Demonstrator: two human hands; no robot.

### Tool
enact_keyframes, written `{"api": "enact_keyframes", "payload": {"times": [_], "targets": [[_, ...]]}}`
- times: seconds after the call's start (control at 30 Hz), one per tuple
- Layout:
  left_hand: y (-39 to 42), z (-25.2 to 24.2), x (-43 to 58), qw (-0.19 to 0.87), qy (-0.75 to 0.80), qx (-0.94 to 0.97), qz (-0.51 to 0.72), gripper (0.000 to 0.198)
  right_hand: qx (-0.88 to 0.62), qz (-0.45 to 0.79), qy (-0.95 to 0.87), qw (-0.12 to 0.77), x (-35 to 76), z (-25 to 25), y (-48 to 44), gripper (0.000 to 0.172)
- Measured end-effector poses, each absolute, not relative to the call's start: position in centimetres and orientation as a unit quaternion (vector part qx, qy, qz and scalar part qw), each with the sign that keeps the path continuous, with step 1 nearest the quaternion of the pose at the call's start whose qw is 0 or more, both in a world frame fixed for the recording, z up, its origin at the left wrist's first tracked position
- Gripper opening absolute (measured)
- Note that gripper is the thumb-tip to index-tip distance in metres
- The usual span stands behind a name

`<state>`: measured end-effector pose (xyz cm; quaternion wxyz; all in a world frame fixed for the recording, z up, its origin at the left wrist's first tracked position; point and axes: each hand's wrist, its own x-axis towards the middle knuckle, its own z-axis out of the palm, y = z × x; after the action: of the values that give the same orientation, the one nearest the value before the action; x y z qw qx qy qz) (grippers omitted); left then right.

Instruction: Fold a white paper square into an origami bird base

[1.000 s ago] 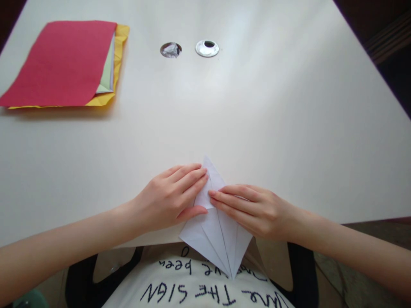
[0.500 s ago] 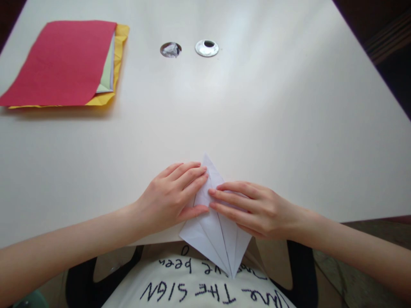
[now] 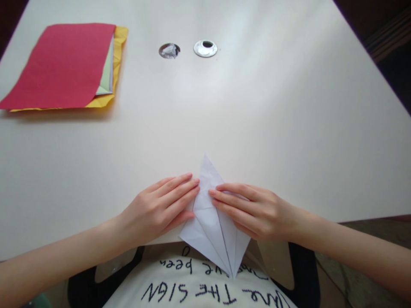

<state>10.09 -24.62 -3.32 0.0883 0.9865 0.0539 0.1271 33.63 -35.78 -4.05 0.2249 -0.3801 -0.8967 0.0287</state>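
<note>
A white sheet of folded paper (image 3: 210, 231), creased into a long kite shape, lies at the table's near edge. One point faces away from me; the other overhangs the edge toward my shirt. My left hand (image 3: 160, 205) is flat along the paper's left side, its fingertips at the fold and its fingers stretched out. Across the right half lies my right hand (image 3: 250, 209), fingers extended and pressing the paper down near its middle. That hand hides part of the paper's right side.
A red sheet (image 3: 64, 64) lies over yellow paper (image 3: 118, 47) and pale green sheets at the table's far left. Two round holes sit toward the back of the white table (image 3: 289, 128), one with a metallic ring (image 3: 201, 51), the other with crumpled material (image 3: 170, 51) inside.
My left hand has slid left and toward me, from the paper's middle to its left edge. My right hand and the paper stay nearly where they were.
</note>
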Motion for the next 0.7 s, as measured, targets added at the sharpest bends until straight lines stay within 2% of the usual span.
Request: {"api": "enact_keyframes", "payload": {"times": [0.23, 0.4, 0.7], "targets": [[-24.7, -2.9, 10.4, 0.047, 0.035, 0.992, 0.113, 0.034, -0.378, 0.011, -0.899, 0.220, 33.6, -4.3, -36.0, 0.026], [-24.0, -2.7, 10.9, 0.010, 0.063, 0.996, 0.067, 0.041, -0.379, 0.013, -0.900, 0.216, 33.6, -4.2, -35.8, 0.027], [-23.6, -3.0, 12.5, -0.074, 0.116, 0.987, 0.080, 0.048, -0.381, 0.010, -0.897, 0.223, 33.5, -4.1, -36.0, 0.025]]}}
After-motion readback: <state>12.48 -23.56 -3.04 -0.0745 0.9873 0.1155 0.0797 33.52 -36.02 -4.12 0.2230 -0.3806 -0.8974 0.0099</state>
